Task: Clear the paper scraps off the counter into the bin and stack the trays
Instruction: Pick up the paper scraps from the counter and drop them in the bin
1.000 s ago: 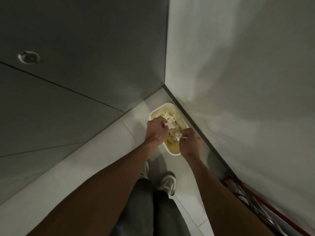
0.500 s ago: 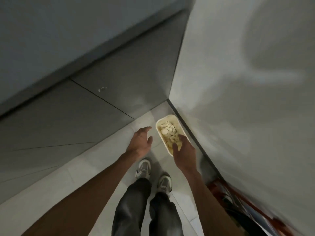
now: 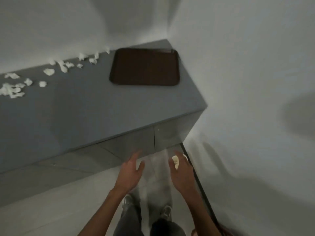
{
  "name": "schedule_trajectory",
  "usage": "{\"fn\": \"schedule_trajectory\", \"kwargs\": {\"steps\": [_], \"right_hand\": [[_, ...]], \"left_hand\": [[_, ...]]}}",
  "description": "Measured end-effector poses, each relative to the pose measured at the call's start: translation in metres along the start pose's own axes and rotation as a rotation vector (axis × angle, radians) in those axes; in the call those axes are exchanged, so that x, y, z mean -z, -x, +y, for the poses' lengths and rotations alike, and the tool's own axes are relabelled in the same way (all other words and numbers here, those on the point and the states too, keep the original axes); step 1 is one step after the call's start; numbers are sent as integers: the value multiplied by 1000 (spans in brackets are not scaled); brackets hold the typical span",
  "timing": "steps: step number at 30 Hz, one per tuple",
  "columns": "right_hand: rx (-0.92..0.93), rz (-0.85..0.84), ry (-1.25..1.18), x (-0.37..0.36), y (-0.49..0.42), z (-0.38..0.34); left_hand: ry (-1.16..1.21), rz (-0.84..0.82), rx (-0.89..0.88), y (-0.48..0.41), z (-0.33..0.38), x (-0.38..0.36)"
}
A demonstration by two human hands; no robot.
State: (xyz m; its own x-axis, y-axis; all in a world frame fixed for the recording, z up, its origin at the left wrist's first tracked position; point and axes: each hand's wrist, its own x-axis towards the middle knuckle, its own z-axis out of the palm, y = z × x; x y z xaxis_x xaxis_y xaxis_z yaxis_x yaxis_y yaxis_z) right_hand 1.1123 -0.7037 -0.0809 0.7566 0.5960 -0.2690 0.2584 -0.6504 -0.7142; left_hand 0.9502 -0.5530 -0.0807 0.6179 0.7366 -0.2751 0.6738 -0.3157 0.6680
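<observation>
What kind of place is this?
Probably a canteen or café clean-up corner, though that is a guess: a brown serving tray sits on a long grey counter against bare white walls, with paper scraps strewn along it.

**One head-worn camera, tilted steeply down**

The only view comes from a wide-angle camera on the person's head, facing forward and down. The flat grey counter top fills the left and middle of the frame, seen from above at close range. A dark brown rectangular tray lies in the upper middle and white crumpled paper scraps at the upper left. The left hand and right hand sit nearest the lens, lower middle. The pale walls bend at the right.
</observation>
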Motion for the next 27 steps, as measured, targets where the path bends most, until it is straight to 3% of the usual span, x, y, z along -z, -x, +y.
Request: {"fn": "schedule_trajectory", "kwargs": {"steps": [6,10,21,27], "right_hand": [[127,-69,0,-6,14,-89],[203,-25,16,-41,22,-146],[243,-94,37,-160,40,-254],[332,-145,35,-198,-2,-292]], "left_hand": [[122,219,45,24,-30,94],[174,322,37,32,-62,155],[186,355,71,28,-189,284],[147,372,93,-23,-223,324]]}}
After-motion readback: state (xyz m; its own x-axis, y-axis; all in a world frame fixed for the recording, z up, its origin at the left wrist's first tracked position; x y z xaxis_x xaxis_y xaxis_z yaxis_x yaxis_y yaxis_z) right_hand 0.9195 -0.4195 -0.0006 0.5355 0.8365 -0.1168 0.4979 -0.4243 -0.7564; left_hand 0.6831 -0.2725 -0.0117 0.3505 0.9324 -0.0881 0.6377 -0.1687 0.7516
